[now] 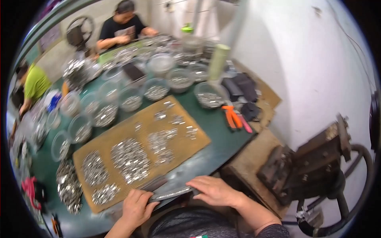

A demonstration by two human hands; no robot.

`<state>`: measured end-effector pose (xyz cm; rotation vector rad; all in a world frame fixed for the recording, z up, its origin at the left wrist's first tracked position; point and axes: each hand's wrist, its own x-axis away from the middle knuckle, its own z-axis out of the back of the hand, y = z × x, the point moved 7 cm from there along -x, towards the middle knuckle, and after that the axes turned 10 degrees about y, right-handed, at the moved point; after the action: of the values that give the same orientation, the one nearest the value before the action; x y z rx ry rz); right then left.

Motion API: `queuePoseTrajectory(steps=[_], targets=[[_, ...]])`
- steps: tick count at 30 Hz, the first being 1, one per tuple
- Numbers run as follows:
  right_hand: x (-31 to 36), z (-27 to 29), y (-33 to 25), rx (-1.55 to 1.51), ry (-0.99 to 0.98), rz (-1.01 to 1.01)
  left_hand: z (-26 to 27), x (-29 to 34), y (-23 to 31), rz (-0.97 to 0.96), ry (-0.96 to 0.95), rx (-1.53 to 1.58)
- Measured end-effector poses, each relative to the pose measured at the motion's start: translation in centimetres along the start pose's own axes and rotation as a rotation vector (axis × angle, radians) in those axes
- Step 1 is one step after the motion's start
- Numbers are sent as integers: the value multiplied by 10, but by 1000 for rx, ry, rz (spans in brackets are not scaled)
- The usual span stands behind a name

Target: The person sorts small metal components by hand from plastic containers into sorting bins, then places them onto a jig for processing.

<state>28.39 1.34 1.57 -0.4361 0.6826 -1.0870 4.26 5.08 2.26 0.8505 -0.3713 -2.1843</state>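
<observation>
Silvery strip (173, 193) between; left hand (137, 205) clamped on one end; right hand (214, 192) on other (near table (222, 137) edge)

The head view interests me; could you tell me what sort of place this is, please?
Probably a small metal-parts workshop: silvery pieces lie heaped on a brown board, plastic tubs hold more, and a dark metal machine stands at right.

A slim silvery strip (172, 193) stretches nearly straight between the hands (137, 207).

Dark-green smooth tabletop (224, 139) bears a brown rectangular cardboard sheet (183, 148), round translucent plastic tubs (160, 62), orange-handled pliers (231, 118) and a heap of silvery metal parts (68, 184).
</observation>
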Motion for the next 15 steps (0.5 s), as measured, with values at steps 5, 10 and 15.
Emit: queuePoseTrajectory(steps=[5, 10, 15], targets=[[92, 94, 29, 41, 251, -199, -69, -94, 91, -268, -132, -5], [193, 165, 36, 228, 628, -445, -150, -168, 189, -600, -211, 170], [274, 217, 41, 351, 873, -697, -235, -212, 291, -844, -256, 351]])
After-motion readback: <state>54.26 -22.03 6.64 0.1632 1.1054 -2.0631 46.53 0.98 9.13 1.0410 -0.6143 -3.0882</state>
